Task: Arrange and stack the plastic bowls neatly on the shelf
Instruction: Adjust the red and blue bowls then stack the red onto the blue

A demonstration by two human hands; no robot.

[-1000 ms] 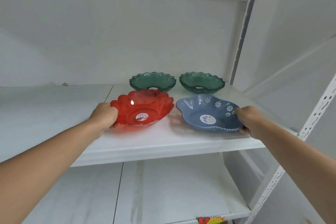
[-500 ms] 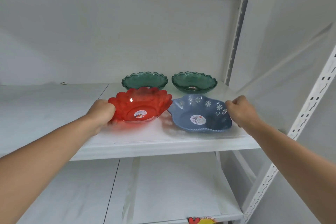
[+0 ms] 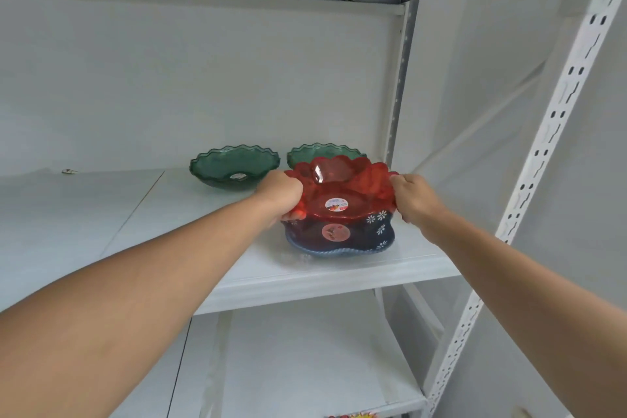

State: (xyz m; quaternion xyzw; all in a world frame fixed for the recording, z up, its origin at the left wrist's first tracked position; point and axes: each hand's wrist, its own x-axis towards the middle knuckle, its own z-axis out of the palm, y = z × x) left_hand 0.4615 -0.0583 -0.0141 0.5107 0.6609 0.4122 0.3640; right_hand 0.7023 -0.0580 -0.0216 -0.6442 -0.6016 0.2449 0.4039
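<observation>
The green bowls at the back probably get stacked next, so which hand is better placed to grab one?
Probably the left. The left hand is nearer the fully visible left green bowl, with bare shelf between. The right hand grips the red bowl, which hides most of the right green bowl.

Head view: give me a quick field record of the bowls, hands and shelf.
red bowl: held over the blue bowl, tilted, seated or not unclear
blue bowl: on shelf, front right, flower print
green bowls: two at back, left one clear, right one partly hidden by red bowl
left hand: grips red bowl's left rim
right hand: grips red bowl's right rim
shelf: white
</observation>
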